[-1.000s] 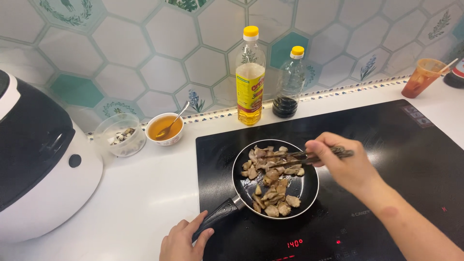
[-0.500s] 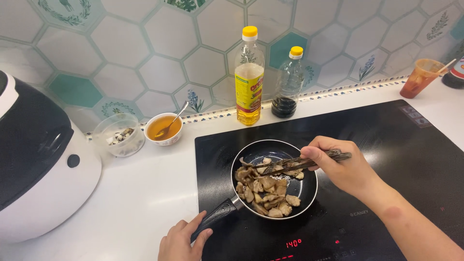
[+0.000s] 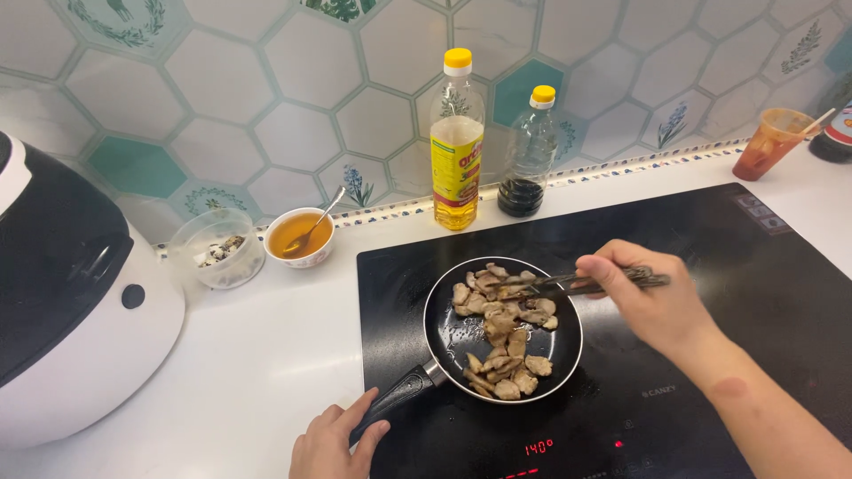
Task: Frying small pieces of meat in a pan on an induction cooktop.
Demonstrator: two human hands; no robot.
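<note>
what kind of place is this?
Most likely a home kitchen: a black induction hob with a frying pan of meat, a tiled backsplash, and oil bottles on the white counter.

two bottles (image 3: 457, 142), two bowls (image 3: 300, 238), one frying pan (image 3: 444, 333), two hands (image 3: 652, 297)

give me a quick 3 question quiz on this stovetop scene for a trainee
1. True or false: the left hand is at the black handle of the frying pan.
2. What does the right hand hold over the meat pieces? A) a ladle B) chopsticks C) a knife
3. Fill in: the spoon stands in the small bowl of ____ liquid.

Key:
1. True
2. B: the chopsticks reach into the pan.
3. Amber; the bowl sits on the white counter beside a clear container.
</note>
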